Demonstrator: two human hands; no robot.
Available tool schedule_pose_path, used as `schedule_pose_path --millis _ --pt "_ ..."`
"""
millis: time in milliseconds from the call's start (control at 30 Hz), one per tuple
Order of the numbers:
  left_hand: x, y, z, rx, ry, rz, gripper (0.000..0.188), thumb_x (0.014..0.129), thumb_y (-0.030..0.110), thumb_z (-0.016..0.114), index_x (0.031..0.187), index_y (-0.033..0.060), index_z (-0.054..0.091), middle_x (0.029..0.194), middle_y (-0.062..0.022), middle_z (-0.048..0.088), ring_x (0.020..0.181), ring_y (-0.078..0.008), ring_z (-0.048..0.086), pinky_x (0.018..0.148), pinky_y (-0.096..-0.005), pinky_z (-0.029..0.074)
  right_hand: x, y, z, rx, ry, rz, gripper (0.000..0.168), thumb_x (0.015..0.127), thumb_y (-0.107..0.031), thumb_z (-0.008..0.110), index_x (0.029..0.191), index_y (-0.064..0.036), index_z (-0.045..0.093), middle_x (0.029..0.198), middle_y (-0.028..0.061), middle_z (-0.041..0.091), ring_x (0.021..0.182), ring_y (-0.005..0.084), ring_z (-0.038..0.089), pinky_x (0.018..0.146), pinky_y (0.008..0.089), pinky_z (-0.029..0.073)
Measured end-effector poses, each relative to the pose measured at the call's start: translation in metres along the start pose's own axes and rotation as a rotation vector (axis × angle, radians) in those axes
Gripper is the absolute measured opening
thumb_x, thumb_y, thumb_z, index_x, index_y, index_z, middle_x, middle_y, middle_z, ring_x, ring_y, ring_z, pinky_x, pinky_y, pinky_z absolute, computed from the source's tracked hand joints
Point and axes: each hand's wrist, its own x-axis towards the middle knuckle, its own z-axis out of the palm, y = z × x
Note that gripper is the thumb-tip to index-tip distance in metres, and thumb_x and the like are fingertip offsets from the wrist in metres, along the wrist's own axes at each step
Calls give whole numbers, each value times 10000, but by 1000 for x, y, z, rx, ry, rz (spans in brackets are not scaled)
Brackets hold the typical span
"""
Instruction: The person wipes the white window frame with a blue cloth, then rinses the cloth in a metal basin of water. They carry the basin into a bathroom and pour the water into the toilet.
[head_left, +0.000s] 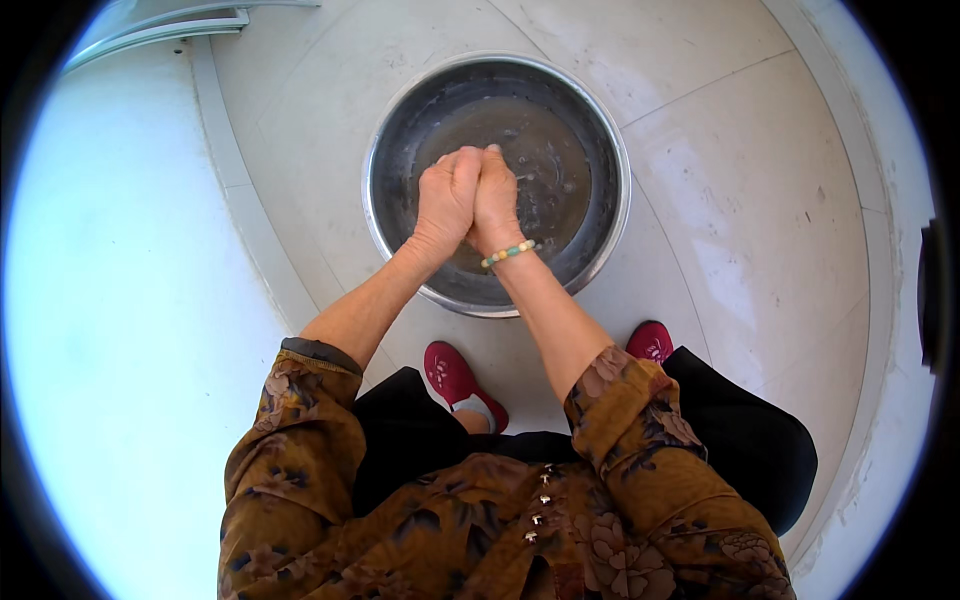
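Note:
A round stainless steel basin (622, 176) stands on the floor before me, with cloudy brownish water (551, 139) inside. Bubbles and ripples mark the water's surface. Above it, my left hand (448, 193) and my right hand (496, 196) press against each other, fingers curled and thumbs side by side. Whether anything is between the palms is hidden. A beaded bracelet (508, 253) in green, yellow and white circles my right wrist. Both forearms are bare, with patterned brown sleeves (307, 420) pushed up to about the elbows.
Pale floor tiles (735, 187) surround the basin. My red shoes (452, 373) are set apart close to its near side. White walls (127, 285) rise at left and right, and a metal-framed edge (169, 31) is at the upper left. A dark object (930, 296) shows at the right rim.

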Motion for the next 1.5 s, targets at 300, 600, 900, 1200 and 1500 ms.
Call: schedule_pose_path --millis 300,600,900,1200,1500 --pt "35 -1 -28 -533 -31 -642 598 944 533 291 809 51 618 690 -64 600 590 -201 565 550 -335 458 2 -2 -5 -409 -157 -311 546 960 -408 358 1154 76 521 1084 151 615 947 227 590 853 306 447" --pt "20 -24 -77 -551 -441 -444 419 878 259 580 1208 32 453 1117 -84 572 981 -205 587 808 -385 511 9 -7 -13 -430 -220 -263 356 829 -263 645 978 59 613 827 80 632 724 120 601 613 249 508" --pt "5 -47 -88 -604 -378 -436 280 827 22 506 1103 1 551 1020 -116 612 908 -201 607 758 -374 529 12 -20 -28 -380 -27 -155 338 862 -362 622 920 -29 622 819 51 642 665 154 614 545 293 507" --pt "12 -67 -120 -735 -332 -529 265 914 160 455 1125 15 523 1000 -160 620 833 -238 628 687 -378 545 18 -39 -43 -177 -65 -118 260 838 -308 652 935 -71 604 842 59 641 708 169 594 595 317 485" --pt "15 -27 -87 -589 -257 -425 244 848 105 600 1069 12 558 1006 -97 627 882 -177 609 759 -338 502 7 -33 -22 -271 -269 -52 548 706 -146 776 1140 -57 453 988 73 578 816 196 593 652 354 514"
